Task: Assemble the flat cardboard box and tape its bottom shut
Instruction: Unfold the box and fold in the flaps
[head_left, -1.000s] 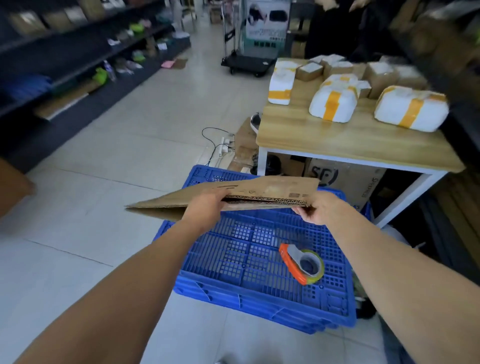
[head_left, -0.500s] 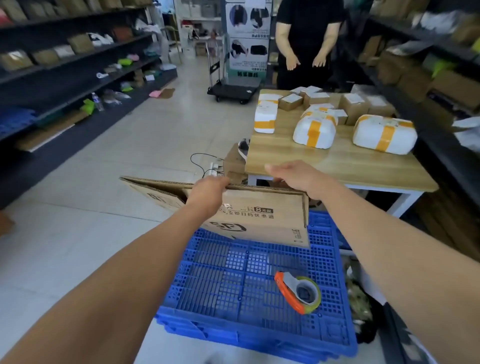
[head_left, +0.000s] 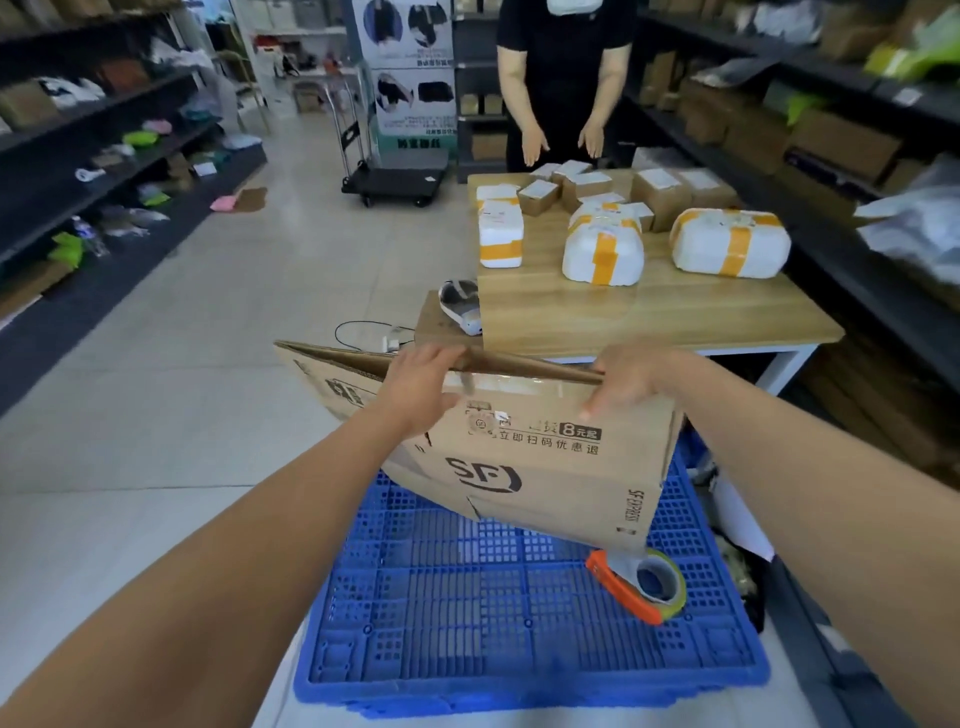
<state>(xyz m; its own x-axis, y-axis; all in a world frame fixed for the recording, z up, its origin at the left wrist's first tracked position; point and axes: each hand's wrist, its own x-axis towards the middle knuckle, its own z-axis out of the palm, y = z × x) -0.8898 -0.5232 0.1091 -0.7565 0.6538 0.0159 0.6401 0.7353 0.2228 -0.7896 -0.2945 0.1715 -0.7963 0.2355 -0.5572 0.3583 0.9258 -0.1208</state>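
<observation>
I have the left hand (head_left: 421, 387) and right hand (head_left: 631, 376) both clamped on the top edge of the cardboard box (head_left: 540, 457), barely opened below my fingers, its bottom untaped and the tape dispenser (head_left: 641, 584) lying untouched beneath it on the blue crate (head_left: 467, 623)

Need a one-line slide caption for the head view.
Both hands, left hand and right hand, grip the top edge of a flattened cardboard box above a blue crate holding a tape dispenser.

Tiled floor (head_left: 218, 332), dark shelves (head_left: 78, 171), wooden table (head_left: 649, 312).
</observation>
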